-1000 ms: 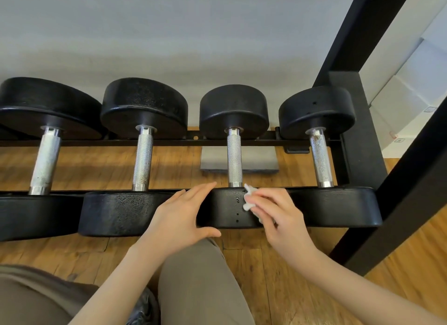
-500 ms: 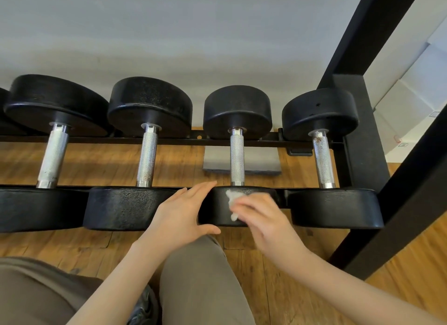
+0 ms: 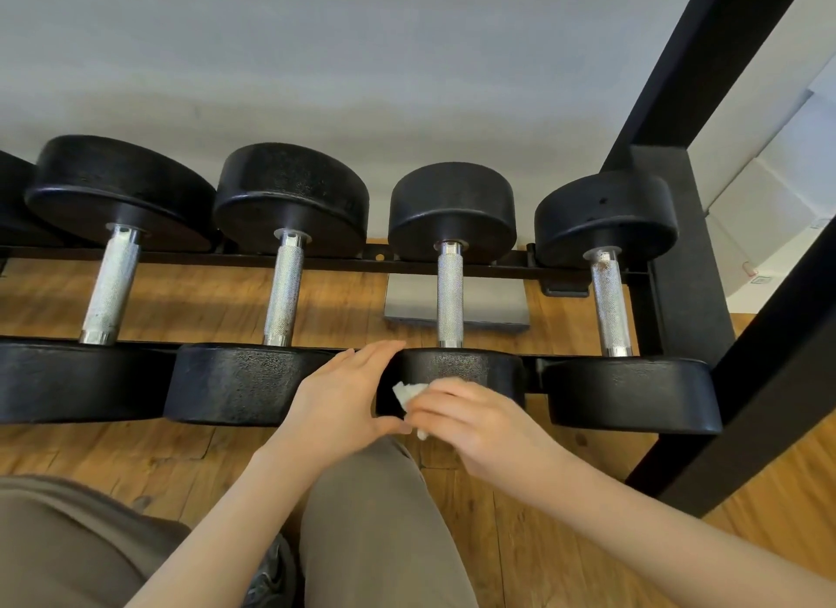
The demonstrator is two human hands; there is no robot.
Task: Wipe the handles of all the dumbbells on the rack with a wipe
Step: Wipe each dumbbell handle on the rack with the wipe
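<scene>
On the low black rack (image 3: 475,267), four dumbbells lie side by side with knurled metal handles running front to back. At the near head of the third dumbbell (image 3: 457,367), the right hand (image 3: 479,419) pinches a small crumpled white wipe (image 3: 409,392) between curled fingers, holding it against the head's front face. The left hand (image 3: 344,401) rests with straight fingers along the left edge of the same head, thumb beneath. The third handle (image 3: 450,293) stands clear of both hands. The rightmost handle (image 3: 610,302) shows rust spots near its far end. Wooden floor (image 3: 190,299) lies below.
</scene>
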